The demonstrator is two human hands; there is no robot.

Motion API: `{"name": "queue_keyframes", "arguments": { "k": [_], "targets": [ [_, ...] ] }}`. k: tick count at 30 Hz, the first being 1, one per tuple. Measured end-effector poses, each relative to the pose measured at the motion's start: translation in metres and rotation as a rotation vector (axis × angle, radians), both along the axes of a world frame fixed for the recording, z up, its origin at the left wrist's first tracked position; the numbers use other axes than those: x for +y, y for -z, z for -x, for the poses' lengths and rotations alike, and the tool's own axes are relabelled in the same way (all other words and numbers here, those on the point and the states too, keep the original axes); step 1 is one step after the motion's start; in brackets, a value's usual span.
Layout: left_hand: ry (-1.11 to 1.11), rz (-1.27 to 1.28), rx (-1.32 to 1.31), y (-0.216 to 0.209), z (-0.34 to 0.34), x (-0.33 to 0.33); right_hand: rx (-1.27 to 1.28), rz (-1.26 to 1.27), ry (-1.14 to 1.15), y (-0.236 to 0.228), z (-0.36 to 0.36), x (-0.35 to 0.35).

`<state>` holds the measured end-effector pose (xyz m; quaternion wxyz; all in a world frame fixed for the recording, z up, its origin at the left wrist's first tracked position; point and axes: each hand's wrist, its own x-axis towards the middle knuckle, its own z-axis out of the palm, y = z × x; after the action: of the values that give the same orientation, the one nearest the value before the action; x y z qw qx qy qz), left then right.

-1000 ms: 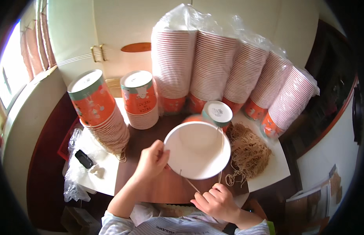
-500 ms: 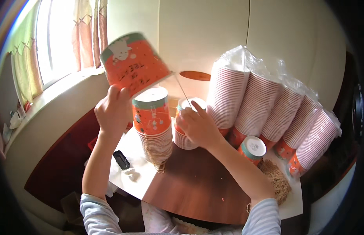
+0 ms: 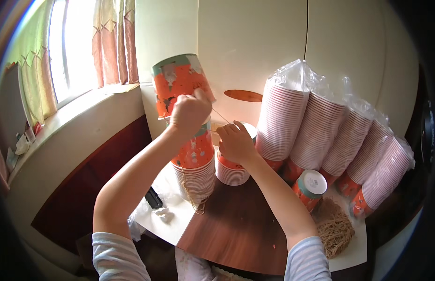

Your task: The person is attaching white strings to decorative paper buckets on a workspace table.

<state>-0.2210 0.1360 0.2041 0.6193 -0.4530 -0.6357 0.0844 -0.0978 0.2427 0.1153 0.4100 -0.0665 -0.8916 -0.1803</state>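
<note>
Left hand (image 3: 191, 110) clamps inverted orange bucket (image 3: 180, 77) over bucket stack (image 3: 194, 154), contact unclear, likely bracing it; right hand (image 3: 236, 143), apart, pinches cord (image 3: 220, 115) out sideways, apparently for tension.

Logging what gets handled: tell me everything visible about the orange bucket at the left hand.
The orange bucket looks like smooth printed card, with a green band round its upper end and pale figures on its side. It is slightly tilted, green end up; the left hand lies against its lower right side, hiding part. A thin cord runs from near its lower right edge to the right hand. In view it overlaps a tall bucket stack; whether they touch is unclear. Its inside is hidden.
</note>
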Motion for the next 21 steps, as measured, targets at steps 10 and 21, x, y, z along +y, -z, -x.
{"name": "queue_keyframes", "arguments": {
  "k": [10,21],
  "targets": [
    [-0.135,0.176,-0.298,0.035,-0.046,0.025,-0.055,0.128,-0.074,0.051,0.013,0.014],
    [0.09,0.273,-0.472,0.067,-0.05,0.007,-0.138,0.205,-0.156,0.104,0.017,0.054]
  ]
}}
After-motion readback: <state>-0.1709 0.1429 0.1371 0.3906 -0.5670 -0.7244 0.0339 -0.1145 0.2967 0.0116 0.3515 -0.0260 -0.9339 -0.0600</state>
